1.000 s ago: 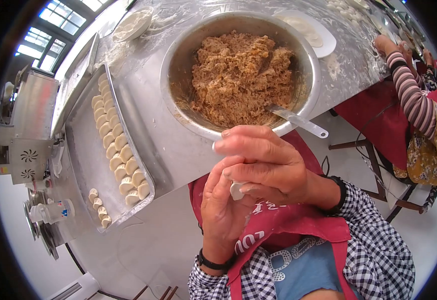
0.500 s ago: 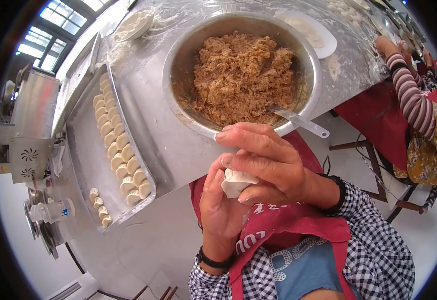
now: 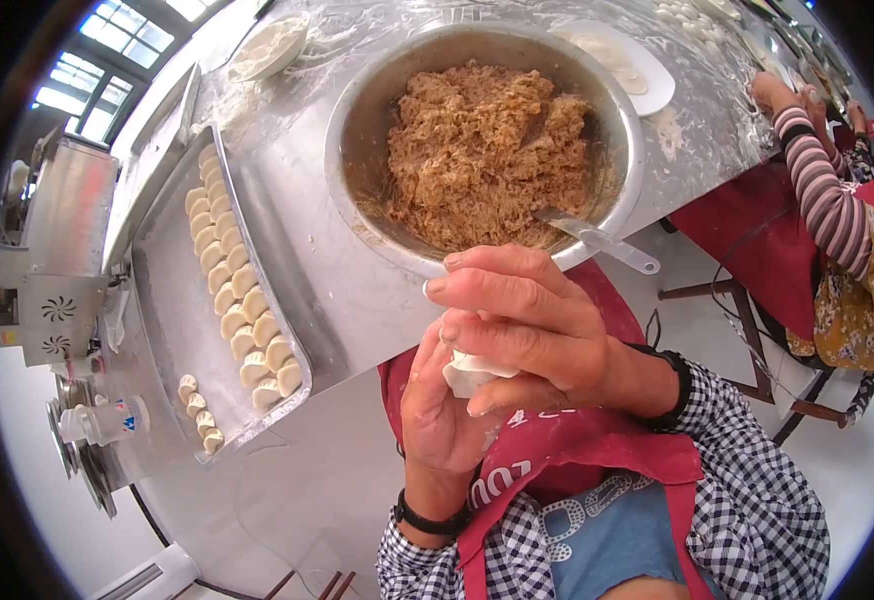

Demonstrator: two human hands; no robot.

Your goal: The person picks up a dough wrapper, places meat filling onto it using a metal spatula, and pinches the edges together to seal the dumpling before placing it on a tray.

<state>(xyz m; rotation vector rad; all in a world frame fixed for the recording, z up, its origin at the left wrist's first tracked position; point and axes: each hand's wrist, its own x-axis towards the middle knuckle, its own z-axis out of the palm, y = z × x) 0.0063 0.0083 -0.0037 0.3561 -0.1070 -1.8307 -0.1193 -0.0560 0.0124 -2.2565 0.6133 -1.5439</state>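
A white dough dumpling (image 3: pixel 472 374) is held between my two hands, just in front of the big metal bowl. My left hand (image 3: pixel 437 410) cups it from the left, fingers pointing up. Over it from the right comes my right hand (image 3: pixel 542 325), its thumb and fingers closed round the dough and hiding part of it. The bowl (image 3: pixel 629 165) contains brown minced filling (image 3: pixel 492 150), with a metal utensil (image 3: pixel 602 242) leaning on its near rim.
At the left, a metal tray (image 3: pixel 172 330) carries rows of dumplings (image 3: pixel 232 260). A white plate (image 3: pixel 657 90) and a flour bowl (image 3: pixel 272 50) stand farther back. Another person's striped sleeve (image 3: pixel 817 190) and a wooden stool (image 3: pixel 747 320) are at the right.
The fingers of my right hand have shifted slightly over the dough, and its thumb has moved a little to the left. The dumpling remains between my hands.
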